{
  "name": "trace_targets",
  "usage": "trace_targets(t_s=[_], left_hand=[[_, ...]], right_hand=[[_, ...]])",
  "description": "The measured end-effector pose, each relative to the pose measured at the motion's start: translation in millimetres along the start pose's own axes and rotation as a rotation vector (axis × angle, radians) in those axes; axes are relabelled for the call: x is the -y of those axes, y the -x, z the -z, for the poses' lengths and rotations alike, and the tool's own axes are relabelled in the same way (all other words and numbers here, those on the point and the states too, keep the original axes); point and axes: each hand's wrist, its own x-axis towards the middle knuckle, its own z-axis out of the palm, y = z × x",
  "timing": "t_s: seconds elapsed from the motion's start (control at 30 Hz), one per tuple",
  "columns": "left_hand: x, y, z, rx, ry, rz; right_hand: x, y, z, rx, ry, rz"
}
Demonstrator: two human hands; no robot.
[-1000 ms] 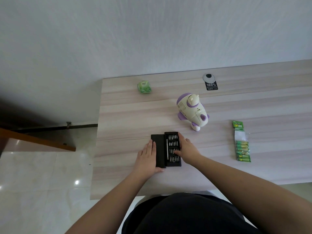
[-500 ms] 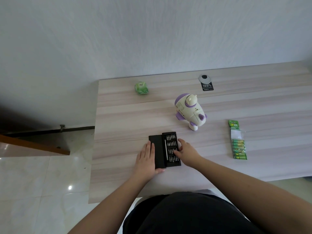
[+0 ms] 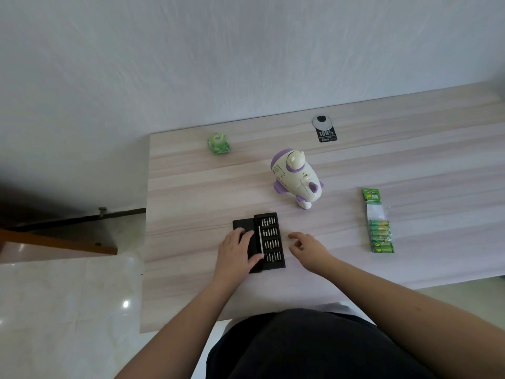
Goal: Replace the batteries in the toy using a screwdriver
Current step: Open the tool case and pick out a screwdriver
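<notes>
The left hand (image 3: 237, 248) is lying flat and open on the black screwdriver case (image 3: 259, 242), gripping nothing. The right hand (image 3: 308, 248) is hovering just beside it at 3 o'clock, grip loosely open and empty. The toy (image 3: 296, 179) is lying on the desk (image 3: 191, 187) at 1 o'clock, the batteries (image 3: 379, 231) at 3 o'clock.
</notes>
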Motion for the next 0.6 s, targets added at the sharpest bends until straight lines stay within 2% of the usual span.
trace_targets(t_s=[0.23,0.6], left_hand=[[-21,-7,6,0.053,0.050,0.084],[-36,-21,22,0.204,-0.107,0.160]], right_hand=[[-19,0,20,0.120,-0.015,0.086],[-22,-12,30,0.246,0.043,0.230]])
